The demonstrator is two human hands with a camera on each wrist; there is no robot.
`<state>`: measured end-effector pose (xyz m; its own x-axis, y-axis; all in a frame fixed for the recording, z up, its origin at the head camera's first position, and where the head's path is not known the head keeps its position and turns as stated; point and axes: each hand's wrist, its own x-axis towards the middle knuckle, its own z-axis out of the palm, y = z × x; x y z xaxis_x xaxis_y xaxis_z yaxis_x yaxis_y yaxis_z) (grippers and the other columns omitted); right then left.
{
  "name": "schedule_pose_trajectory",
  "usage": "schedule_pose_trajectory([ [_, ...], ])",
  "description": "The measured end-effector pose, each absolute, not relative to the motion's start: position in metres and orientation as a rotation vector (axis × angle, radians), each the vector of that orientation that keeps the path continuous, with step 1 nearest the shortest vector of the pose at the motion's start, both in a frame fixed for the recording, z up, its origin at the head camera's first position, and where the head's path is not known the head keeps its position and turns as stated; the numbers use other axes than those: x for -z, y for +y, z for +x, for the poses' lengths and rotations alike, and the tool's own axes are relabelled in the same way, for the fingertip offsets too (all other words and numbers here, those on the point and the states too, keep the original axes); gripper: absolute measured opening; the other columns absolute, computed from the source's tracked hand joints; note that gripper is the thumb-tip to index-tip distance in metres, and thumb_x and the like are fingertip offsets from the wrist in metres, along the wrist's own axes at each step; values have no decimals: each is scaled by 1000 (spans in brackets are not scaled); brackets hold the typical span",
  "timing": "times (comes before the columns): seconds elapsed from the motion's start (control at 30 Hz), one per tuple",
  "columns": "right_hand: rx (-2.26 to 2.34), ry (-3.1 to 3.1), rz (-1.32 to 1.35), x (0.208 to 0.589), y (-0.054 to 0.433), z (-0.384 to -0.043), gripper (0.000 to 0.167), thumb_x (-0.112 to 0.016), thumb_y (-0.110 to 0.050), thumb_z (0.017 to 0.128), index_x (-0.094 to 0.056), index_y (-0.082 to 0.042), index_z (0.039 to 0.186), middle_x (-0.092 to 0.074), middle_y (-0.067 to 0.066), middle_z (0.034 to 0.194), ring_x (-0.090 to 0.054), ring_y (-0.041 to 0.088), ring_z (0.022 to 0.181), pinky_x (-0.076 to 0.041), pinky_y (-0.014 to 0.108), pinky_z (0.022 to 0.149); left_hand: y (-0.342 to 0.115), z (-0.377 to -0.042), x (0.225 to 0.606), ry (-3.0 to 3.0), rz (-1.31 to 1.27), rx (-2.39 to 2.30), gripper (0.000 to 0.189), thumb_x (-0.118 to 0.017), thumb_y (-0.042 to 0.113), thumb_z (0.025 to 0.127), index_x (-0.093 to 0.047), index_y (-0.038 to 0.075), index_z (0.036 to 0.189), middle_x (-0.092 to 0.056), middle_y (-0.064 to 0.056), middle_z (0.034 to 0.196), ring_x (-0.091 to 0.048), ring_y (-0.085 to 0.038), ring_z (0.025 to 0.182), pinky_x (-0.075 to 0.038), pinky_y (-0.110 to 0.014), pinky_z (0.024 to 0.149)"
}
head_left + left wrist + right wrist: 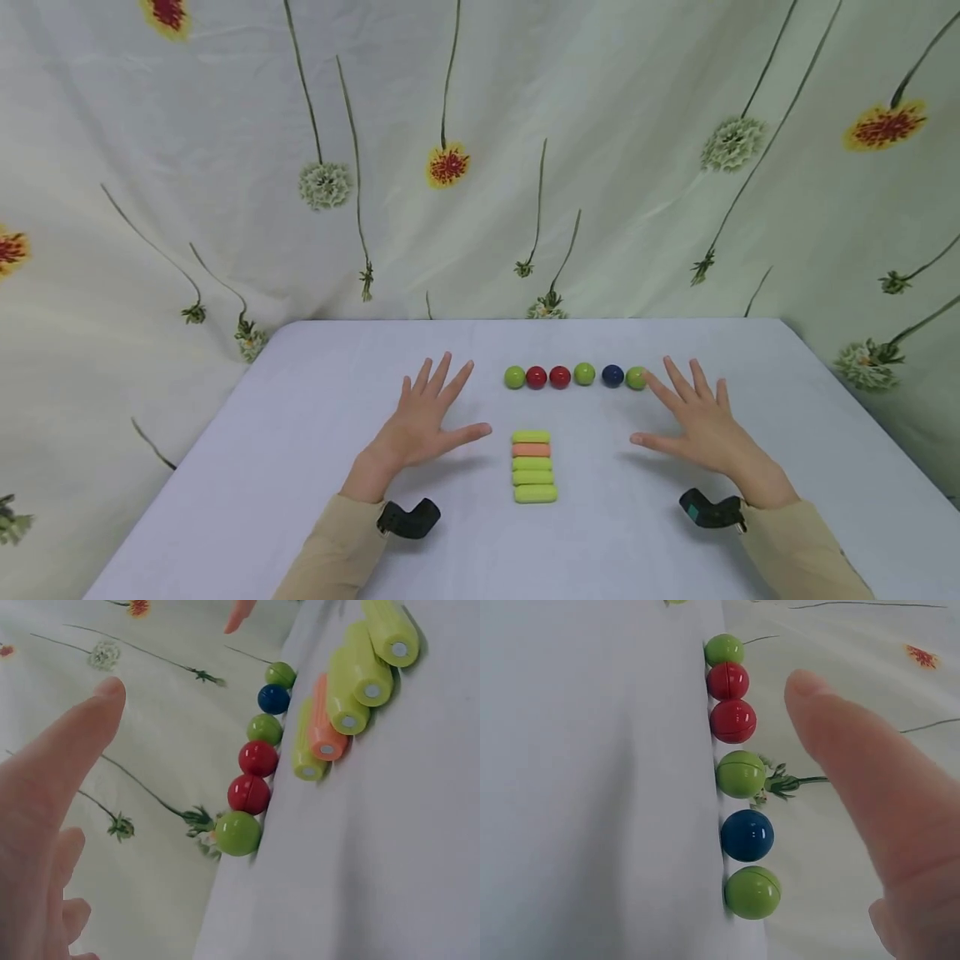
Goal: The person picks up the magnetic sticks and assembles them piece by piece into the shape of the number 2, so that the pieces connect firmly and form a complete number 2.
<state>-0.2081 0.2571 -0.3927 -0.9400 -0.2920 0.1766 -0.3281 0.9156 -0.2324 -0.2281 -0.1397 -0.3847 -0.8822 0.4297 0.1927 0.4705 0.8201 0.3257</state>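
Spread above the table, my left hand point(422, 421) has its fingers straight and holds nothing. My right hand point(701, 421) hovers likewise on the other side, its index fingertip overlapping the rightmost green ball point(635, 378) in the head view. That ball ends a row with a blue ball point(612, 376), another green ball point(584, 373), two red balls point(559, 377) and a green ball point(514, 377) at the left. Between the hands lies a stack-like column of short magnetic rods: several yellow-green rods point(535, 494) and one orange rod point(531, 450). Pale magnet ends show in the left wrist view.
A white cloth covers the table point(570, 558). Behind it hangs a pale curtain point(637, 100) printed with flowers. Each wrist carries a black camera mount, on the left point(409, 518) and the right point(711, 508).
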Motion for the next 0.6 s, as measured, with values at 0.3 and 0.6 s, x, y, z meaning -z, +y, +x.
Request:
schedule_pose_trajectory([
  [0.3,-734,-2891,340,393,256,-233,93,-60,-58,84,-20,-5,149,-15,28,150,-16,49,134,-20,66,100,-128,-241,384,-2832,-610,1303,79,-53,61,86,-16,34,150,-9,4,156,-7,-20,142,-13,-59,108],
  [0.6,-1081,-2793,103,394,253,-248,77,-59,-37,92,-22,4,146,-25,30,146,-30,47,129,-30,58,100,-117,-259,393,-2524,-506,1958,64,-51,45,94,-27,20,148,-29,-4,151,-27,-22,137,-26,-47,108],
])
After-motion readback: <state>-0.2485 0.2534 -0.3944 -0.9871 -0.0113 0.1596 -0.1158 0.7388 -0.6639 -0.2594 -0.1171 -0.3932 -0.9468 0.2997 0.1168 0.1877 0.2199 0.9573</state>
